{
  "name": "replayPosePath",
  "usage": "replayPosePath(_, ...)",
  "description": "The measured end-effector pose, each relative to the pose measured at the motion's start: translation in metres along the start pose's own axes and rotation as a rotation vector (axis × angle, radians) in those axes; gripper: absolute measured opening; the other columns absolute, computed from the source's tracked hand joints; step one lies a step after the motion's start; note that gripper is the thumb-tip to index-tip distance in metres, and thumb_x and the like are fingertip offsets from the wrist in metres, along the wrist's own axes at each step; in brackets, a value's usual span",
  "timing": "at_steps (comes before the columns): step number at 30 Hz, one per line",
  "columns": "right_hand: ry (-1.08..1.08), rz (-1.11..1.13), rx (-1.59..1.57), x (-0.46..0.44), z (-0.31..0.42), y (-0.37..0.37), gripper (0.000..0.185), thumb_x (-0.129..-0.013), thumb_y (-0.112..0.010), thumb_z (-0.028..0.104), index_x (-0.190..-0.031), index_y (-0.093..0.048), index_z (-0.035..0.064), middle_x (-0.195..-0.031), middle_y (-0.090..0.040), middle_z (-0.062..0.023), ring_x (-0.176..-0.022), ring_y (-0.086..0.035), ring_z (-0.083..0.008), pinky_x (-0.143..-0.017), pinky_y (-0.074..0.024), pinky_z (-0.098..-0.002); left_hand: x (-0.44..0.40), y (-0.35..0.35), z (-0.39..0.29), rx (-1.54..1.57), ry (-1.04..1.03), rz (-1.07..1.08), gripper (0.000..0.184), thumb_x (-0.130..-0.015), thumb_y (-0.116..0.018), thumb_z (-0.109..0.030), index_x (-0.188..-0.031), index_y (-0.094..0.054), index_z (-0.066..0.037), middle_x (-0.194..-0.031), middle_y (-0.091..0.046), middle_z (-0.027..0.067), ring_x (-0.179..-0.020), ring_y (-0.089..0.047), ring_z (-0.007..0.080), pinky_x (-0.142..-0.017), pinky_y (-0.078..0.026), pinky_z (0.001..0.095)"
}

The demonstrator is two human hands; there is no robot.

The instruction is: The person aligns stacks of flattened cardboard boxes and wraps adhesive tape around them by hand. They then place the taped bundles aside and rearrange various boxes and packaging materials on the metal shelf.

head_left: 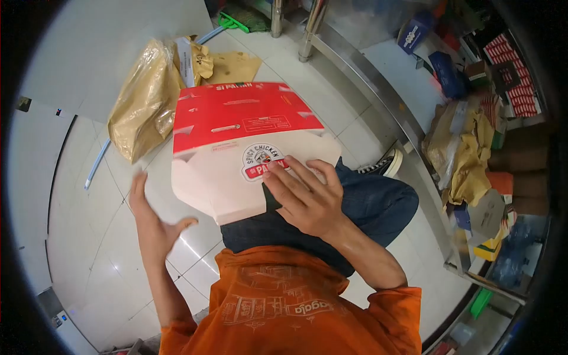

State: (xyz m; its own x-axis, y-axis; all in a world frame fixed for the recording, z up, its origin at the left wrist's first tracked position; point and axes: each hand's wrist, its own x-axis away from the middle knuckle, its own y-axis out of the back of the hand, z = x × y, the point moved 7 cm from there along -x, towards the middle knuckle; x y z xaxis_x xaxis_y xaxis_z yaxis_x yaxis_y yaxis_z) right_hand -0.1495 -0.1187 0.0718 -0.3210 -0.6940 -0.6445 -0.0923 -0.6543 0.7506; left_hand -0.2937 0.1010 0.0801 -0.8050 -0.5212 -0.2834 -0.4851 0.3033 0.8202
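Observation:
A red and white food carton (248,127), printed with a spicy chicken logo, lies across my lap over dark jeans (378,201). It looks flat for the most part, with creases and cut slots in its red half. My right hand (310,198) rests on the white part beside the logo, fingers spread. A small dark patch shows under that hand, and I cannot make out what it is. To the left of the carton, my left hand (155,222) is raised in the air, thumb apart from the fingers, holding nothing.
A brown paper package in clear plastic (145,100) stands on the tiled floor beyond the carton. At right, a metal-framed shelf (378,77) holds several boxes and crumpled brown paper (470,160). A blue stick (97,164) lies at left; a green-handled tool (234,22) lies far back.

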Motion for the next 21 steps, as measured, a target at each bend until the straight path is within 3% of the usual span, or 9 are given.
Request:
replayPosePath(3, -0.141, 0.011, -0.181, -0.031, -0.012, 0.016, 0.055, -0.057, -0.079, 0.013, -0.111, -0.068, 0.0102, -0.107, -0.069, -0.0064, -0.096, -0.067, -0.0219, -0.080, -0.0454, -0.0334, -0.055, -0.020, -0.016, 0.099, -0.392, -0.093, 0.086, -0.055, -0.091, -0.029, -0.124, -0.047, -0.001, -0.120, -0.058, 0.0173, -0.127, -0.047, 0.0388, -0.114, -0.024, 0.0523)
replayPosePath(6, -0.254, 0.018, -0.301, -0.051, -0.037, 0.039, 0.056, -0.056, -0.079, 0.010, -0.110, -0.067, 0.0085, -0.103, -0.070, -0.0082, -0.093, -0.067, -0.0241, -0.079, -0.0458, -0.0345, -0.106, -0.013, -0.032, 0.099, -0.756, -0.175, 0.073, -0.063, -0.088, -0.031, -0.118, -0.051, -0.003, -0.113, -0.060, 0.0150, -0.117, -0.055, 0.0374, -0.113, -0.027, 0.0528)
replayPosePath(10, -0.303, 0.098, -0.295, -0.091, -0.049, 0.094, 0.049, -0.061, -0.080, 0.013, -0.107, -0.065, 0.0117, -0.095, -0.070, -0.0091, -0.087, -0.066, -0.0267, -0.076, -0.0481, -0.0342, -0.138, 0.012, -0.068, 0.537, -0.754, -0.110, 0.060, -0.071, -0.083, -0.036, -0.108, -0.051, 0.000, -0.098, -0.058, 0.0112, -0.092, -0.059, 0.0239, -0.093, -0.044, 0.0401)
replayPosePath(13, -0.365, 0.019, -0.644, -0.123, -0.067, 0.127, 0.050, -0.070, -0.080, 0.013, -0.114, -0.060, -0.0016, -0.090, -0.069, -0.0089, -0.091, -0.066, -0.0154, -0.080, -0.0510, -0.0250, -0.155, 0.062, -0.110, 0.525, -0.910, -0.219, 0.060, -0.076, -0.079, -0.043, -0.105, -0.051, 0.002, -0.095, -0.056, 0.0097, -0.083, -0.054, 0.0177, -0.076, -0.043, 0.0283)
replayPosePath(14, -0.392, 0.053, -0.712, -0.138, -0.072, 0.138, 0.050, -0.072, -0.079, 0.013, -0.114, -0.059, -0.0027, -0.090, -0.069, -0.0097, -0.089, -0.066, -0.0153, -0.078, -0.0518, -0.0247, -0.163, 0.080, -0.129, 0.379, -0.891, -0.228, 0.056, -0.078, -0.077, -0.043, -0.104, -0.051, 0.000, -0.090, -0.056, 0.0073, -0.079, -0.055, 0.0138, -0.072, -0.044, 0.0254)
replayPosePath(17, -0.487, 0.283, -0.777, -0.167, -0.092, 0.142, 0.041, -0.079, -0.074, 0.013, -0.112, -0.058, -0.0039, -0.089, -0.069, -0.0106, -0.079, -0.067, -0.0131, -0.071, -0.0535, -0.0229, -0.185, 0.084, -0.146, 0.442, -0.408, 0.002, 0.044, -0.081, -0.073, -0.038, -0.099, -0.054, -0.004, -0.078, -0.056, 0.0033, -0.068, -0.054, 0.0081, -0.064, -0.043, 0.0199)
replayPosePath(19, -0.562, 0.401, -0.837, -0.159, -0.116, 0.097, 0.032, -0.081, -0.074, 0.015, -0.105, -0.063, -0.0028, -0.084, -0.068, -0.0071, -0.072, -0.064, -0.0090, -0.065, -0.0505, -0.0196, -0.190, 0.062, -0.134, 0.525, -0.131, 0.198, 0.038, -0.082, -0.072, -0.036, -0.097, -0.055, -0.005, -0.074, -0.056, 0.0017, -0.064, -0.053, 0.0066, -0.060, -0.042, 0.0181)
replayPosePath(20, -0.579, 0.419, -0.856, -0.149, -0.120, 0.068, 0.037, -0.075, -0.078, 0.023, -0.098, -0.068, -0.0043, -0.079, -0.068, -0.0124, -0.070, -0.062, -0.0156, -0.064, -0.0484, -0.0274, -0.185, 0.041, -0.118, 0.552, -0.020, 0.226, 0.037, -0.081, -0.073, -0.035, -0.096, -0.055, -0.006, -0.075, -0.058, 0.0028, -0.067, -0.055, 0.0082, -0.060, -0.042, 0.0185)
replayPosePath(21, -0.675, 0.527, -0.933, -0.121, -0.130, 0.019, 0.044, -0.076, -0.078, 0.027, -0.103, -0.067, -0.0060, -0.082, -0.068, -0.0134, -0.076, -0.062, -0.0178, -0.070, -0.0481, -0.0280, -0.178, 0.015, -0.090, 0.528, 0.072, 0.209, 0.038, -0.080, -0.074, -0.033, -0.098, -0.056, -0.005, -0.078, -0.061, 0.0045, -0.070, -0.057, 0.0110, -0.062, -0.043, 0.0198)
